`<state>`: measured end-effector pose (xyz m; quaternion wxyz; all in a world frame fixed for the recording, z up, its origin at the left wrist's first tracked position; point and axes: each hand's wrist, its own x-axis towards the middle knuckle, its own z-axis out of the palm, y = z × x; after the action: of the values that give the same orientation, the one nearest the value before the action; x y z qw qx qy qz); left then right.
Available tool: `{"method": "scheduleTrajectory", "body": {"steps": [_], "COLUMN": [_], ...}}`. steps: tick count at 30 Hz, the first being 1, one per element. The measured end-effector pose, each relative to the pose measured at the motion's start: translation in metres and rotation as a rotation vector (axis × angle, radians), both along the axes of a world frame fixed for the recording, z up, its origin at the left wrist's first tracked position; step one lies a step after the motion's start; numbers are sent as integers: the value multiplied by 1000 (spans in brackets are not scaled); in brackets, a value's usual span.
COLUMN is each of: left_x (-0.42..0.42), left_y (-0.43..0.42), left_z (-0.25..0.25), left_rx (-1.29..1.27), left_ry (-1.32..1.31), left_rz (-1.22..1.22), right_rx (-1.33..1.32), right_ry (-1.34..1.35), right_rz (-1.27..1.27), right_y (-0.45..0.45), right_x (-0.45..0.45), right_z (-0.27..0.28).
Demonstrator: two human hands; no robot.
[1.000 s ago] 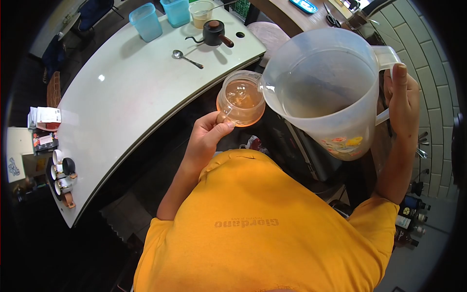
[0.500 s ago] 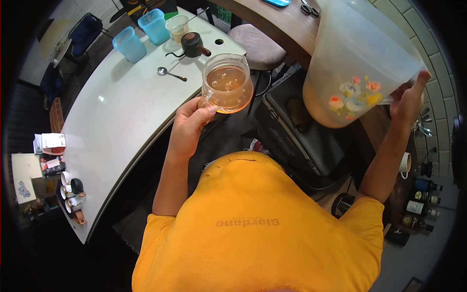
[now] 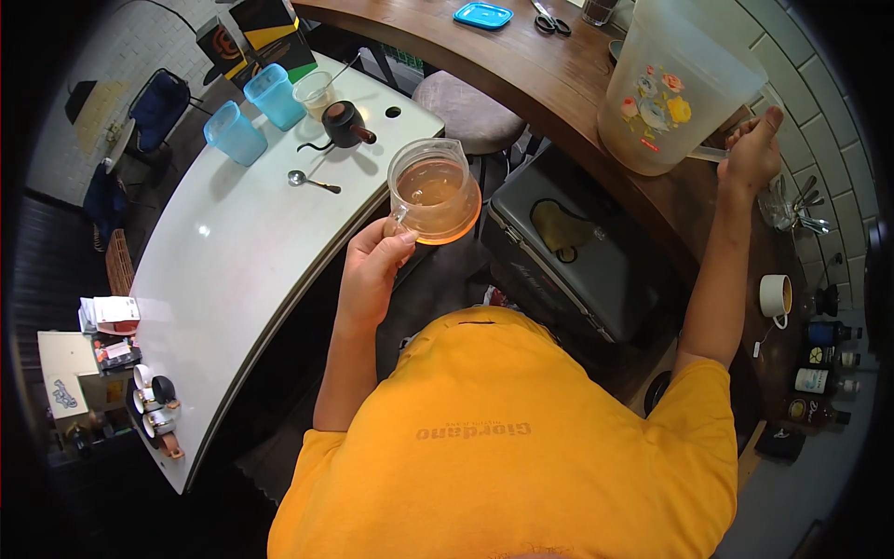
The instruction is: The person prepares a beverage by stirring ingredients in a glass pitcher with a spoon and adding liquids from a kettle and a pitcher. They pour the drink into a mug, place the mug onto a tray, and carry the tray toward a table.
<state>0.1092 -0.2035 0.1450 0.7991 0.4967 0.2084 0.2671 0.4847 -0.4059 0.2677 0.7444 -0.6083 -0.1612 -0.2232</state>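
Note:
My left hand (image 3: 371,270) is closed around the handle of a glass carafe (image 3: 433,216) with amber liquid in it. The carafe hangs in the air beside the white table's edge. Over on the right, my right hand (image 3: 751,154) grips the handle of a large frosted plastic pitcher (image 3: 689,56) printed with flowers. A little tinted liquid shows low in the pitcher. Its base is at the wooden counter (image 3: 559,102); whether it rests there I cannot tell.
On the white table (image 3: 214,307) stand a black kettle (image 3: 345,126), a spoon (image 3: 315,183), two blue containers (image 3: 236,135) and a clear cup (image 3: 315,91). A grey case (image 3: 577,242) sits below the counter. Scissors (image 3: 549,20), a white mug (image 3: 775,298) and several bottles (image 3: 827,380) are nearby.
The pitcher has moved up and away from me, from in front of the counter's edge to over the counter. The carafe stays in my left hand, slightly lower in view.

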Motion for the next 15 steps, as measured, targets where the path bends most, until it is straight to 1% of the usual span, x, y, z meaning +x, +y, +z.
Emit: {"method": "scheduleTrajectory", "body": {"steps": [3, 7, 9, 13, 15], "left_x": [3, 4, 5, 5, 4], "left_y": [-2, -4, -4, -3, -2], "left_z": [-1, -5, -4, -8, -9], "left_rx": [-13, -19, -39, -41, -23], "left_ry": [4, -2, 7, 17, 28], "left_rz": [17, 16, 30, 29, 37], "right_rx": [49, 64, 103, 119, 111], "right_ry": [-3, 49, 4, 40, 57], "right_rz": [-62, -50, -59, -41, 31], "right_y": [9, 13, 15, 15, 15], "right_x": [7, 16, 22, 21, 16], "right_z": [-5, -18, -26, -26, -23]}}
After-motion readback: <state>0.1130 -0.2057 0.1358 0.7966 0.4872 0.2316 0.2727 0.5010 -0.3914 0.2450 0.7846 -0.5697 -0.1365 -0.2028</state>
